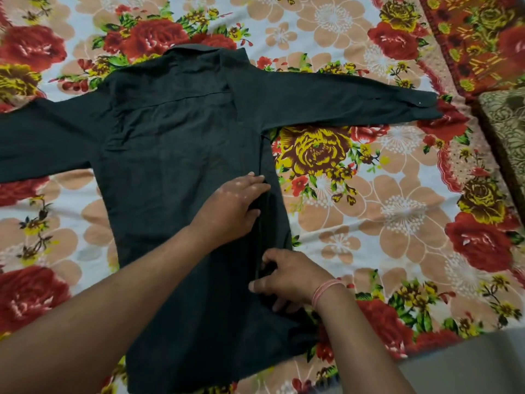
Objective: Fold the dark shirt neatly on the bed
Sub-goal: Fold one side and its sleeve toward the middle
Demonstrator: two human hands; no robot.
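Folding is at an early stage, by my judgement. The dark, near-black long-sleeved woven shirt [176,137] lies back-up and flat on the floral-printed cotton bedsheet [397,211]. Its collar [199,52] points away from the person and its hem lies toward them. Both sleeves are spread sideways. The right sleeve [341,100] runs out to its buttoned cuff [420,105], and the left sleeve [42,137] runs off the frame's edge.

Done: the body is spread and mostly smooth. A narrow strip along the right side appears turned inward, from mid-body toward the hem.

Remaining: setting that side fold, bringing in both sleeves, folding the opposite side, then doubling the length.

Grip: the left hand [235,206] lies flat with straight fingers, pressing the cloth beside the fold line and grasping nothing. The right hand [287,277], with a pink thread band [326,291] on its wrist, curls its fingers round the turned edge nearer the hem, grasping shirt fabric.

Edges and room:
- The bed edge and the grey floor [468,362] lie near the hem's right corner.
- The right cuff ends near a red-orange patterned cloth [483,38] and a brown brocade cushion [508,123].
- Open sheet between the right sleeve and the hands gives room to swing that sleeve in.
- Sheet also shows below the left sleeve.
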